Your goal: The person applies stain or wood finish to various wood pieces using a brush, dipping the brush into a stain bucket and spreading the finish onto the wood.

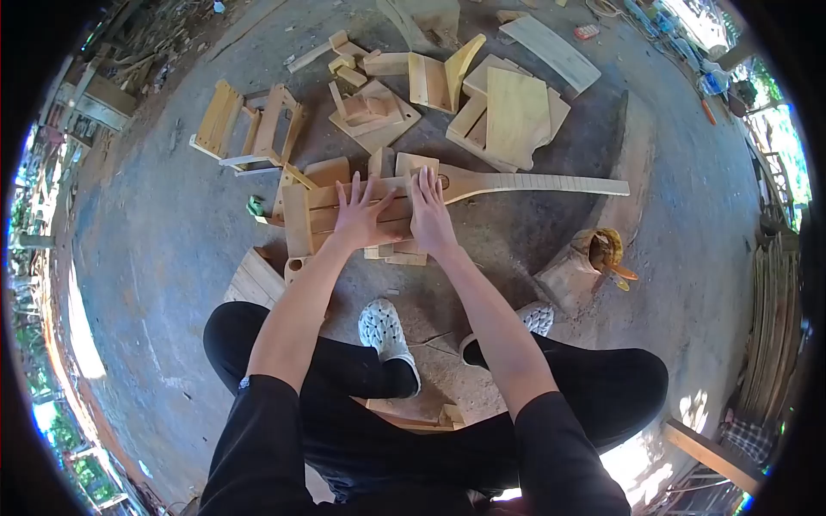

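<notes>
A pale wooden piece with a long narrow neck (551,183) lies across a low wooden workbench, its neck marked by fine cross lines and pointing right. My left hand (363,217) rests on the flat wood left of the neck, fingers spread wide. Close beside it, my right hand (432,215) lies flat with fingers stretched out and held together, near where the neck widens. Part of a small wooden block (416,162) shows at the right fingertips; whether that hand grips it is hidden. An upright board (297,222) stands at the bench's left end.
Beyond the bench lie a slatted wooden frame (249,129), a stack of boards (518,116) and a loose plank (551,53). A log holder (572,273) with orange-handled tools stands at right. Both shoes (385,331) are on the concrete floor below the bench.
</notes>
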`<state>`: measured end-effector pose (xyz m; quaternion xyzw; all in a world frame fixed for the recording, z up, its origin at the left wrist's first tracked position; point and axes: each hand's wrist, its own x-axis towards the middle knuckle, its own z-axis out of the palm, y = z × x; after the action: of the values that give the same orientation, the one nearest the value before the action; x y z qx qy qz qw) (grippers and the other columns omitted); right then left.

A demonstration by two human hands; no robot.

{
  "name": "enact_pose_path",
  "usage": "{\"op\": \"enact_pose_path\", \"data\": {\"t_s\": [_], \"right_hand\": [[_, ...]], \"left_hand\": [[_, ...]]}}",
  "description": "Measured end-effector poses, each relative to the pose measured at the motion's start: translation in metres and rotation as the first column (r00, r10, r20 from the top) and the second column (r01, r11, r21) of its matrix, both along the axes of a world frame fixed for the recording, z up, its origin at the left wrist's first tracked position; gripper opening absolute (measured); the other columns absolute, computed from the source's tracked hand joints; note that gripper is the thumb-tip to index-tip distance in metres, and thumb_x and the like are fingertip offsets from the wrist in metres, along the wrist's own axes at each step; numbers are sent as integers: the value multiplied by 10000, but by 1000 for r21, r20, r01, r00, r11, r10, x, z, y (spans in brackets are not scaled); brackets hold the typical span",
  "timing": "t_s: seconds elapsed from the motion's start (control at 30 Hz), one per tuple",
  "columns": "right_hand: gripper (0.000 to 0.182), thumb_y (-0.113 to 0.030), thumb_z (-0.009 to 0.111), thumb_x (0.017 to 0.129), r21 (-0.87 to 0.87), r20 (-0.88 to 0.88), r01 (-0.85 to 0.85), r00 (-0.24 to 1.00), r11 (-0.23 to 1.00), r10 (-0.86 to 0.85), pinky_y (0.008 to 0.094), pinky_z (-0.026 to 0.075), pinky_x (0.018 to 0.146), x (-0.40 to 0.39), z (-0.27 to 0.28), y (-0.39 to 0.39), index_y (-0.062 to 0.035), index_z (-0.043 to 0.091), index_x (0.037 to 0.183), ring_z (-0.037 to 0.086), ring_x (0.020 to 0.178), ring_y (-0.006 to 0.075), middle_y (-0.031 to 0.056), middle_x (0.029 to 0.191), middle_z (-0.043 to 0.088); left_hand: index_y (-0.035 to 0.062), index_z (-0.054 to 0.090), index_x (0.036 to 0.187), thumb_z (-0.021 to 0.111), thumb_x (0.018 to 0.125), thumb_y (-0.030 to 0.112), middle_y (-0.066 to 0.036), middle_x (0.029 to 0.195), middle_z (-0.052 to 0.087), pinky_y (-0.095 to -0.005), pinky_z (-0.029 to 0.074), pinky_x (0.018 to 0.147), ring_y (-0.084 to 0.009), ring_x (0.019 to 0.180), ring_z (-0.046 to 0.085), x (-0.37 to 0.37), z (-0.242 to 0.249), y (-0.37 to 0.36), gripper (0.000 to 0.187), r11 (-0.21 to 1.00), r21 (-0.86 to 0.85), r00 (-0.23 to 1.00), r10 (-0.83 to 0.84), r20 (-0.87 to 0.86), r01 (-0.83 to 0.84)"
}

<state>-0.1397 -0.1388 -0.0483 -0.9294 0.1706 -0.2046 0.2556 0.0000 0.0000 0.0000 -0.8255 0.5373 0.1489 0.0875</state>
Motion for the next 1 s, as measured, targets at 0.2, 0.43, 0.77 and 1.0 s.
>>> {"op": "enact_pose_path", "data": {"t_s": [0.2,0.43,0.77,1.0], "right_hand": [[608,26,474,980,-37,-40,36,999,999,-37,565,212,1288,26,9,-11,84,356,1573,193,1590,449,296,1705,197],[464,-214,507,1094,147,-10,474,878,868,-478,579,327,1212,3,2,23,61,507,1467,389,1502,466,280,1554,492],[407,-179,518,1090,62,49,499,863,864,-502,614,297,1218,-34,-6,56,30,575,1435,430,1485,450,235,1532,549],[390,-195,536,1076,122,-44,506,862,854,-505,684,340,1155,38,2,-14,-38,584,1429,561,1366,434,179,1503,592]], "left_hand": [[390,306,1663,671,743,858,-152,1775,83,-725,-92,1234,-450,1621,-42,8,-3,2,1095,997,-74,1000,7,-9,-8],[392,307,1663,661,725,884,-151,1773,100,-712,-96,1240,-450,1621,-24,5,-3,1,1117,997,-69,1000,23,8,-23],[379,339,1654,719,684,860,-148,1775,78,-714,-112,1236,-449,1621,-40,11,-12,2,1147,992,-129,1000,-7,-21,5],[384,340,1653,764,675,816,-137,1776,82,-698,-113,1243,-427,1625,-58,13,-12,3,1150,988,-154,998,2,-70,-13]]}}
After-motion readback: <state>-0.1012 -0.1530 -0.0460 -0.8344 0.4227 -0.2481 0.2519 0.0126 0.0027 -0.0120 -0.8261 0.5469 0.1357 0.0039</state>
